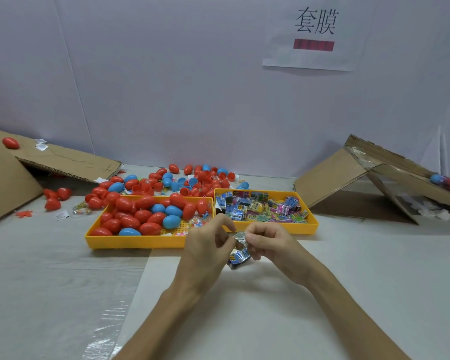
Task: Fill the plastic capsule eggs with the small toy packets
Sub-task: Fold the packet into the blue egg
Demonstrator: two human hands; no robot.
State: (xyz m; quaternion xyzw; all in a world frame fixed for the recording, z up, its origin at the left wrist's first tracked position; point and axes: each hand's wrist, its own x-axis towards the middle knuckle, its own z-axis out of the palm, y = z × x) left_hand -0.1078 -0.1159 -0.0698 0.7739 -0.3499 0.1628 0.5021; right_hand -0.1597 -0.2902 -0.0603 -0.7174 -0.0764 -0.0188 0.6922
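The left hand (208, 245) and right hand (269, 242) pinch one packet (239, 257) between their fingertips, no egg held, while closed eggs (140, 216) lie beyond the left fingers and many packets (265, 206) beyond the right: much filling likely remains.

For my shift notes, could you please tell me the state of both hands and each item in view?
left hand, pinching the held packet
right hand, pinching the held packet
left tray, holding closed eggs
right tray, holding loose packets
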